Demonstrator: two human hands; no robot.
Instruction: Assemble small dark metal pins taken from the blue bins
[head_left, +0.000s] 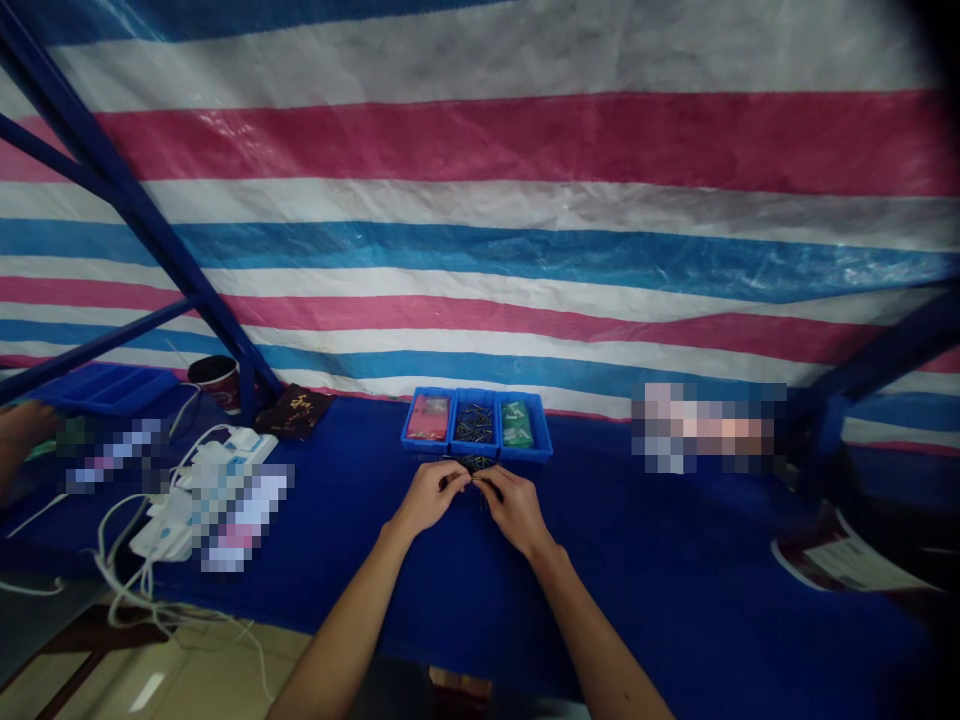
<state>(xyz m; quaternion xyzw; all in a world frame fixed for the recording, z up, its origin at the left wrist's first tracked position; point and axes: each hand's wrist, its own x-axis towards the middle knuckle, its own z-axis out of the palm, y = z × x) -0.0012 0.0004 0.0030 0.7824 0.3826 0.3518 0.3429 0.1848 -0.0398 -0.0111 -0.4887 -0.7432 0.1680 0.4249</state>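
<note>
My left hand point(430, 494) and my right hand point(516, 502) meet over the blue table, fingertips pinched together and nearly touching. Whatever sits between the fingertips is too small to make out. Just beyond them lies a small pile of dark, thin pieces that look like screws point(475, 462), partly covered by my fingers. Three joined blue bins stand behind the pile. The left bin point(406, 438) has a red packet point(429, 415) in it. In the middle bin more dark screws point(475, 422) lie loose. A green packet with pale pieces point(517, 425) fills the right bin point(545, 440).
To the left are white power strips point(166, 525) with tangled cables, a brown wrapper point(295, 412), a dark cup point(215, 383) and a blue tray point(112, 388). Another person's hand point(22, 430) shows at the left edge. A striped sheet point(480, 260) hangs behind the table.
</note>
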